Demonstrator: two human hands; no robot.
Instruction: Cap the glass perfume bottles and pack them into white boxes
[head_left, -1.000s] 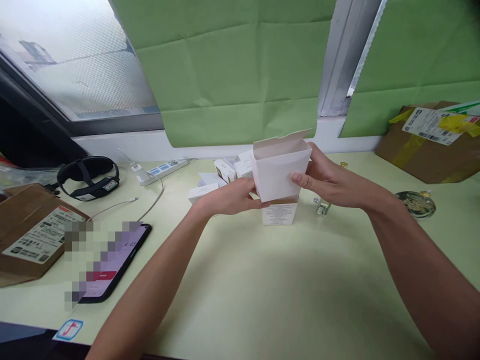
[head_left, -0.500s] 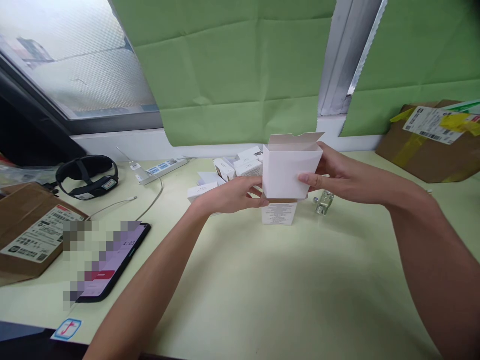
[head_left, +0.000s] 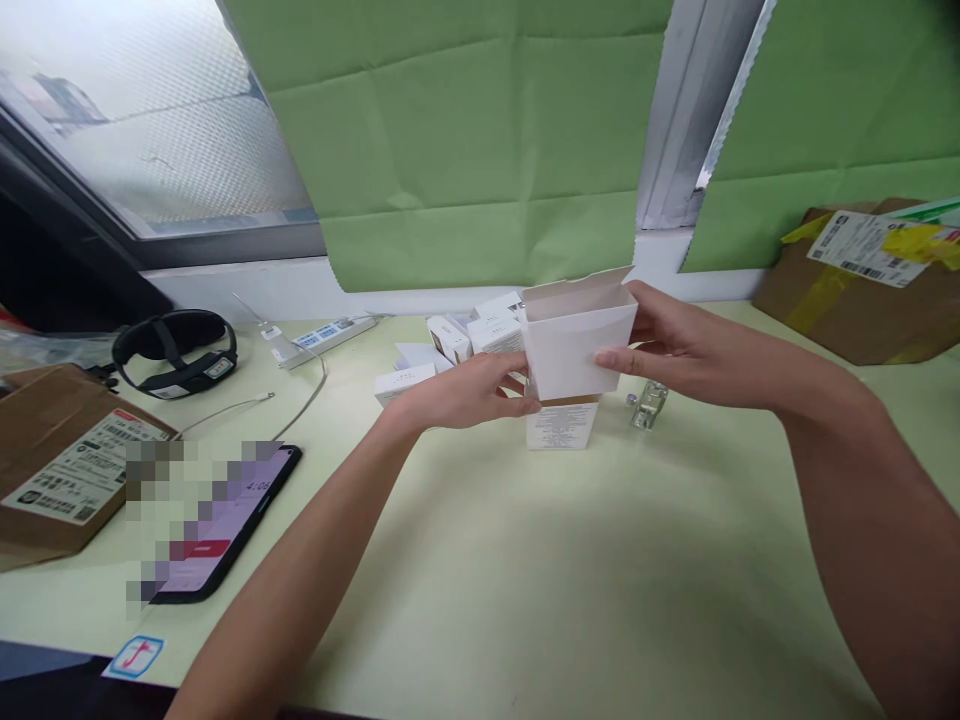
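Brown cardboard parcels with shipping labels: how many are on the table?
2. One brown cardboard parcel lies at the table's left edge beside the phone; the other sits far right by the green paper-covered window.

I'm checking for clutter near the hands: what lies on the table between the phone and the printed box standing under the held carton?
In the head view, only the left forearm crosses above that stretch; the table between phone and printed box is otherwise bare.
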